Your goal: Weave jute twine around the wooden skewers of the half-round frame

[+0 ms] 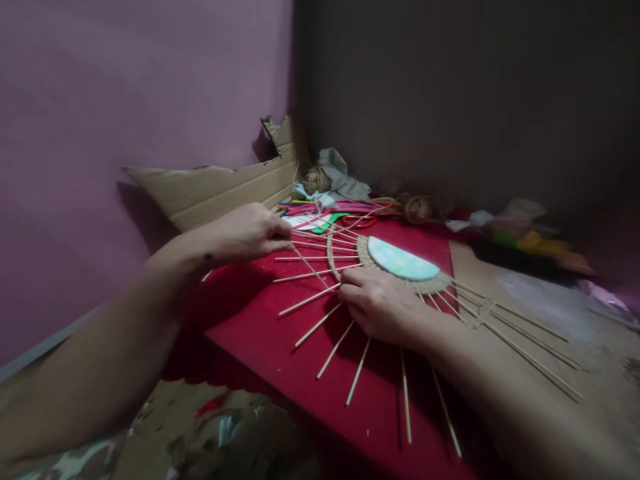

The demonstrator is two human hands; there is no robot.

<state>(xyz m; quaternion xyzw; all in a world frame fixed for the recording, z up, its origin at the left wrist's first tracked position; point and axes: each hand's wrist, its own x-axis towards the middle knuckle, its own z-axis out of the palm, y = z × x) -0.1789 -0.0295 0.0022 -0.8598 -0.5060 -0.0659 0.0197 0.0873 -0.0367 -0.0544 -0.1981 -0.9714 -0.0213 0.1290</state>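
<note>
A half-round piece with a pale blue-green patterned pad (403, 259) lies on a red surface (235, 320). Twine is woven in a band (364, 252) around the pad's curved edge, and thin wooden sticks (314, 327) fan out from it. My left hand (257, 233) is closed in a pinch on a strand of twine (307, 263), pulled taut above the left sticks. The strand runs to my right hand (373, 301), whose fingers are closed at the sticks beside an outer twine arc (331, 253). My right fingertips are partly hidden.
Cut cardboard (225, 190) leans on the purple wall. Balls of twine (417, 209), grey cloth (343, 175), coloured strips (345, 208) and red-handled scissors (360, 221) lie behind the piece. Plastic and coloured scraps (535, 241) sit at the right. Litter (225, 427) covers the floor below.
</note>
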